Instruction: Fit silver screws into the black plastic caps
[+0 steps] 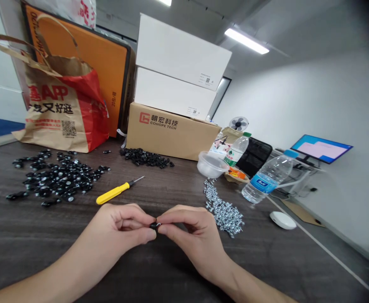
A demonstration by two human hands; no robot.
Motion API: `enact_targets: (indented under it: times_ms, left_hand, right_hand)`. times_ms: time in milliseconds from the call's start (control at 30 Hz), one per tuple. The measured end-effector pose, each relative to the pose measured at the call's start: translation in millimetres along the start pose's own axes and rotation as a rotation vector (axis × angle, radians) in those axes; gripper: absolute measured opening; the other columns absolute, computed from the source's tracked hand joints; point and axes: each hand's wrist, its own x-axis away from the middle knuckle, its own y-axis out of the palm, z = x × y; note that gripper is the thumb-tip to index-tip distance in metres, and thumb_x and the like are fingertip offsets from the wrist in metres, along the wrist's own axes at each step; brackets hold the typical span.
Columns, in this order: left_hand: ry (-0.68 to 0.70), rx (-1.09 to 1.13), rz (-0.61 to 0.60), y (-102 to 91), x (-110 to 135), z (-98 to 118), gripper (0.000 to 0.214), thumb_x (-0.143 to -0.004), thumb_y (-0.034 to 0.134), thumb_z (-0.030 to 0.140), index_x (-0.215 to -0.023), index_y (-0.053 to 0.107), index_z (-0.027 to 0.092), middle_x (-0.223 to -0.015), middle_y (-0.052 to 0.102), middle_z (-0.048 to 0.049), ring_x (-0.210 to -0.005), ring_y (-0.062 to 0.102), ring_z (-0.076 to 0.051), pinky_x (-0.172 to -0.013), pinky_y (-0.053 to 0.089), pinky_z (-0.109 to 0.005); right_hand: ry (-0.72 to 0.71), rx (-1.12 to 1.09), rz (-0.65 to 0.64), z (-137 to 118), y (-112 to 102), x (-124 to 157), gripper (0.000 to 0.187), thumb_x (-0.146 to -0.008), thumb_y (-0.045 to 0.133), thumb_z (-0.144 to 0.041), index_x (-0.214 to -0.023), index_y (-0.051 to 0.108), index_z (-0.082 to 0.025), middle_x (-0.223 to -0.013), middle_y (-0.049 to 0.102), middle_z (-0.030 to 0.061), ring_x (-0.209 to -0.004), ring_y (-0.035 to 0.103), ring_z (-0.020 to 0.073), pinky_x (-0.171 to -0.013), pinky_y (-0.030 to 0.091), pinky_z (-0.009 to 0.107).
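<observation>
My left hand (127, 227) pinches a small black plastic part (153, 226) between thumb and forefinger. Against it, the fingertips of my right hand (192, 231) are closed on a tiny silvery piece, which looks like a screw (159, 224) and is mostly hidden by the fingers. Both hands meet just above the dark table. Beyond my left hand lies a yellow-handled screwdriver (113, 193), its shaft pointing away to the right. To the right of my right hand spreads a pile of silver screws (225, 212).
Black parts with silver screw heads form a heap (62, 179) at left; a second black pile (146, 158) lies before the cardboard box (172, 136). A paper bag (61, 105), plastic tub (211, 165), water bottle (268, 179) and white round device (282, 220) stand around.
</observation>
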Motion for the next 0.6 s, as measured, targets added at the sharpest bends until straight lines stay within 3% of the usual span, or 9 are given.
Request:
enact_targets:
  times_ms: [333, 600]
  left_hand:
    - [0.004, 0.002, -0.006, 1.1, 1.3, -1.0, 0.012, -0.067, 0.087, 0.025, -0.078, 0.081, 0.021, -0.075, 0.076, -0.0018, -0.068, 0.068, -0.015, -0.062, 0.053, -0.021]
    - [0.122, -0.043, 0.019, 4.3, 4.7, 5.0, 0.007, -0.069, 0.084, 0.019, -0.073, 0.081, 0.023, -0.075, 0.071, 0.0004, -0.065, 0.069, -0.014, -0.061, 0.055, -0.02]
  right_hand:
    - [-0.046, 0.095, -0.021, 1.6, -2.2, 0.7, 0.008, -0.081, 0.08, -0.015, -0.085, 0.081, -0.022, -0.08, 0.079, 0.0012, -0.068, 0.072, 0.015, -0.066, 0.054, 0.022]
    - [0.03, 0.16, -0.052, 1.8, -2.5, 2.6, 0.007, -0.083, 0.08, -0.023, -0.079, 0.076, -0.019, -0.074, 0.076, -0.0006, -0.065, 0.068, 0.0128, -0.063, 0.049, 0.021]
